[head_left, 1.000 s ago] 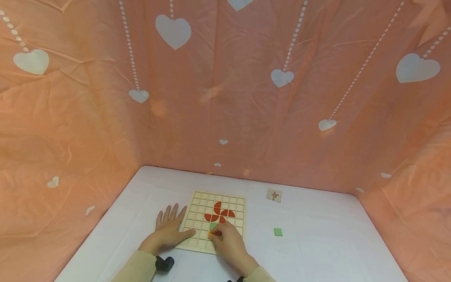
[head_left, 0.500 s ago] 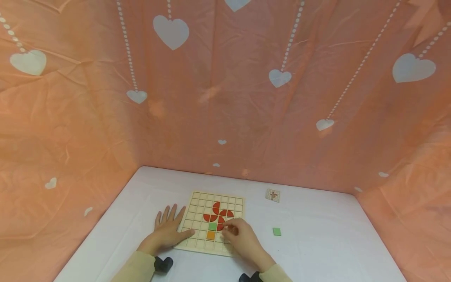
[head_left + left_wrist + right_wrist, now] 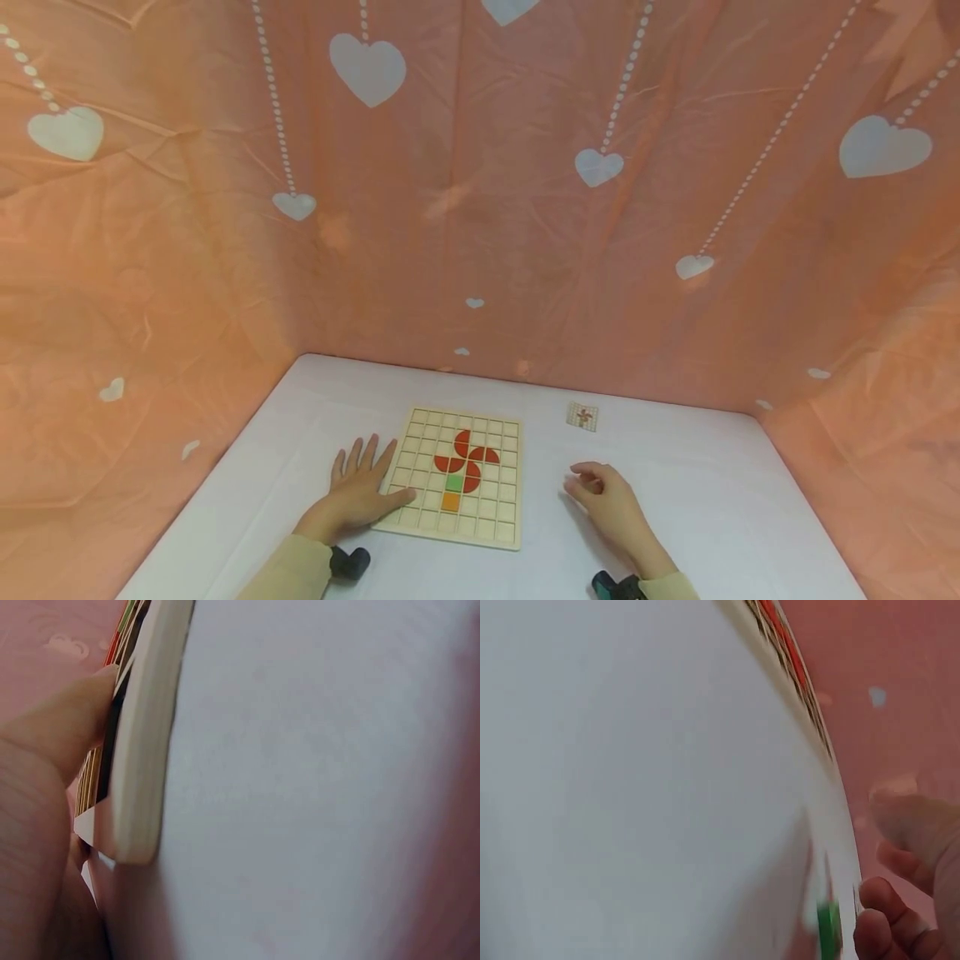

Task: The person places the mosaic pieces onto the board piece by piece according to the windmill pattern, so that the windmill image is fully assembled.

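Observation:
In the head view a pale wooden grid board (image 3: pixel 498 510) lies on the table. Four-lobed red pieces (image 3: pixel 472 477) form a pinwheel on it, with a green square tile (image 3: pixel 454 482) and an orange square tile (image 3: pixel 450 502) below them. My left hand (image 3: pixel 358 497) rests spread at the board's left side, its thumb over the edge. Right of the board, my right hand (image 3: pixel 611 507) hovers above the table with loosely bent fingers, holding nothing that I can see. Another green tile (image 3: pixel 829 930), blurred in the right wrist view, lies by those fingers; the hand hides it in the head view.
A small pattern card (image 3: pixel 582 416) showing a red pinwheel lies at the back right of the white table (image 3: pixel 705 467). Pink-orange cloth (image 3: pixel 525 250) with white hearts hangs behind the table and on both sides.
My right hand has left the orange tile, which now lies in a board cell, and has moved right to the loose green tile. My left hand has stayed in place.

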{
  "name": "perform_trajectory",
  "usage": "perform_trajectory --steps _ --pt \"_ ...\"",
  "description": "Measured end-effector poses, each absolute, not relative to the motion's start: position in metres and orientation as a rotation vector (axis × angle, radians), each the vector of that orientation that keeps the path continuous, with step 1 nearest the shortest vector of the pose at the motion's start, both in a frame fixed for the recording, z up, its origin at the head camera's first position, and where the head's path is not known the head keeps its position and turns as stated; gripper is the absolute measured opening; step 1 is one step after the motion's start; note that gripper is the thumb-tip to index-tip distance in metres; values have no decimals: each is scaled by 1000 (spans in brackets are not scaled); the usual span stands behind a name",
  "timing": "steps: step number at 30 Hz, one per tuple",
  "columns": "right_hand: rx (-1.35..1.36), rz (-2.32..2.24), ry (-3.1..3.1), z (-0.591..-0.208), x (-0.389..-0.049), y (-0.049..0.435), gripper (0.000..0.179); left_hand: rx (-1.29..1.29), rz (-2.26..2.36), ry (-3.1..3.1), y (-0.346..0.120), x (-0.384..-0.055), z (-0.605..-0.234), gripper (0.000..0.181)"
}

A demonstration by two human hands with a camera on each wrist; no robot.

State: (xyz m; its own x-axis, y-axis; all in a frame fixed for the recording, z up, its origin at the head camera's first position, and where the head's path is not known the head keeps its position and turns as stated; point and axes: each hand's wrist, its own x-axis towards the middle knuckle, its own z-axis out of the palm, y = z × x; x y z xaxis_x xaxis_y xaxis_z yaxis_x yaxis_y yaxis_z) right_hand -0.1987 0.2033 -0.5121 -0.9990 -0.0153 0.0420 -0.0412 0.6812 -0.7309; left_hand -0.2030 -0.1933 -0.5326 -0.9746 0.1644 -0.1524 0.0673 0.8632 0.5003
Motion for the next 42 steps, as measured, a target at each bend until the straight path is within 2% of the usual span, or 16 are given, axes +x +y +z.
perform_trajectory --steps 6,21,34,42 --pt "-15 1193 -2874 -513 -199 226 30 173 741 2851 -194 -202 -530 105" --pt "-95 1146 -2923 -516 -194 239 34 190 750 2846 -192 -200 -527 103" --pt "-131 1217 -2920 -526 -194 238 27 189 748 2875 -193 -201 -535 106" --pt "-160 1295 -2910 -522 -193 231 20 175 781 2829 -190 -198 -520 103"
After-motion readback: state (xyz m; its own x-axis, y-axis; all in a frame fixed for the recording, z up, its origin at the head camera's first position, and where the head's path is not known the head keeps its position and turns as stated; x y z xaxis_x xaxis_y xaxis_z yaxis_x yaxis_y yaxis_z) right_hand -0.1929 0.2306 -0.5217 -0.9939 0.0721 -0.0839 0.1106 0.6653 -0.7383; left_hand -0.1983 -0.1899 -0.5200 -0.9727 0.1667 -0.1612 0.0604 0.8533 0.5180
